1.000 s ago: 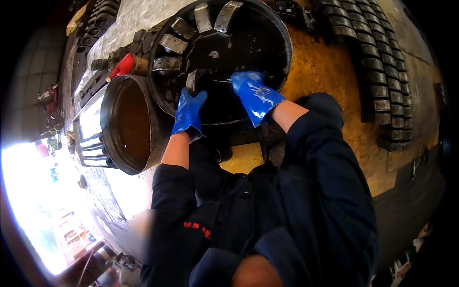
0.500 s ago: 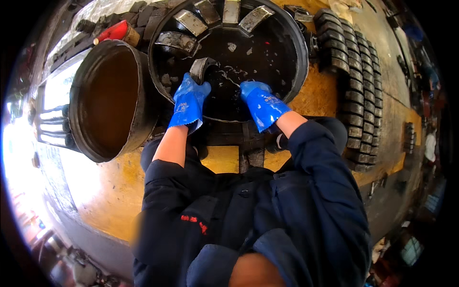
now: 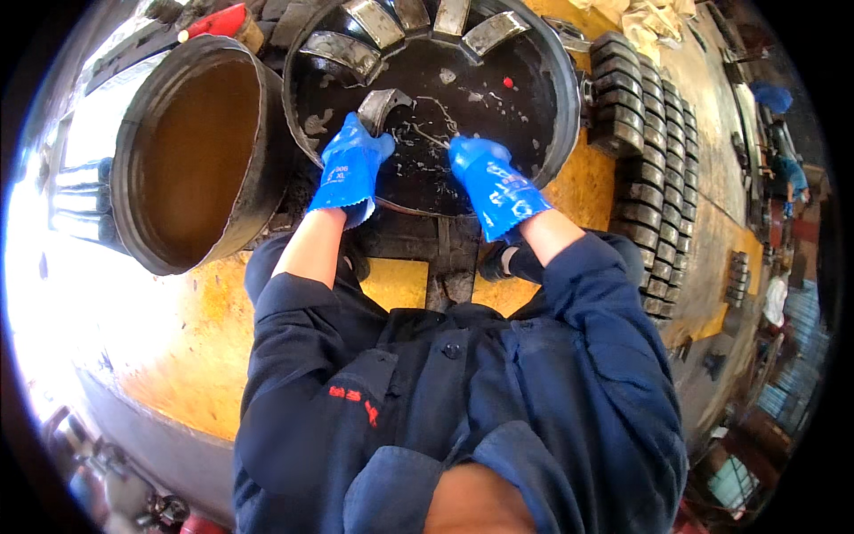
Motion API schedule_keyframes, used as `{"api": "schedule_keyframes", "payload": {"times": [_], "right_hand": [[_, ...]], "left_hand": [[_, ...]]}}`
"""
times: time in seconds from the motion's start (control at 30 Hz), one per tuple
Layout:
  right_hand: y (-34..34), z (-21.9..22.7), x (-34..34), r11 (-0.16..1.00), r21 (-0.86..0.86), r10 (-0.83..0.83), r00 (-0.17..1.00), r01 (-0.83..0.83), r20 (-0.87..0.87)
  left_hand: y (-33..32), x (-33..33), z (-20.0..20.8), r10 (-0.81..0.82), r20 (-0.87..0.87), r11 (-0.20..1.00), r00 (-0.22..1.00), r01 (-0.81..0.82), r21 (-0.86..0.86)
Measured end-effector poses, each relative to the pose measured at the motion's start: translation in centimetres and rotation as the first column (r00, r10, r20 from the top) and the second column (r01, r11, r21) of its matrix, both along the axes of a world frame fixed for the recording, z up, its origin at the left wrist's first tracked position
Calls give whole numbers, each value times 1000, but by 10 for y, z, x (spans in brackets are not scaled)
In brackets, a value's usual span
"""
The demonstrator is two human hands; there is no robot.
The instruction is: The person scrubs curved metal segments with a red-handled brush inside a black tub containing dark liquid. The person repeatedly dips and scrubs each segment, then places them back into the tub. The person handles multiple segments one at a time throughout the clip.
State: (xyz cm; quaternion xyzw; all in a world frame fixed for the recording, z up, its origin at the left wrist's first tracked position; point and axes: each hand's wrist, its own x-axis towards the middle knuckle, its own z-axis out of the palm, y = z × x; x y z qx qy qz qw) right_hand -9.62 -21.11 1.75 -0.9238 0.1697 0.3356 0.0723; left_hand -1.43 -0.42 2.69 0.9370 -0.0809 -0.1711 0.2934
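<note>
Blue rubber gloves cover both hands. My left hand (image 3: 352, 158) is closed round the near end of a curved grey metal block (image 3: 381, 107), tilted over a wide round black tub (image 3: 569, 98) of dark liquid. To its right, my right hand (image 3: 489, 173) is closed too, low over the liquid. A thin pale line (image 3: 430, 138) runs from its fingers toward the block; whether it is a rod, a wire or a streak of liquid is unclear. Several similar metal blocks (image 3: 374, 22) rest along the tub's far inner side.
Left of the tub, a large metal drum (image 3: 122, 178) holds brown liquid. Tall stacks of dark curved blocks (image 3: 642, 182) stand at the right. A red object (image 3: 215, 21) lies beyond the drum. A small red bit (image 3: 508, 82) shows in the tub.
The view has shifted slightly. My left hand keeps the curved block at about the same spot, and my right hand stays closed beside it. More pale streaks show on the liquid.
</note>
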Motion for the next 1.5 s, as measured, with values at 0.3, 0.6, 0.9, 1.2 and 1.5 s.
{"api": "schedule_keyframes", "payload": {"times": [0.3, 0.6, 0.9, 1.2, 1.5], "right_hand": [[1, 1, -2, 1000, -12, 30, 994, -29, 103], [17, 22, 5, 1000, -6, 5, 999, -6, -38], [6, 3, -19, 998, 53, 29, 1000, -29, 8], [-4, -22, -26, 990, 96, 109, 992, -103, -64], [-10, -45, -37, 998, 28, 44, 993, -48, 107]], "left_hand": [[-4, 5, 3, -14, -101, 995, 995, 24, 97], [4, -1, -2, -1, -49, 1000, 999, 2, 14], [8, -3, -3, 15, 34, 1000, 999, -15, 13], [2, -4, 3, -64, -66, 998, 996, 64, -6], [-4, -1, -7, -81, -35, 997, 996, 80, -24]]}}
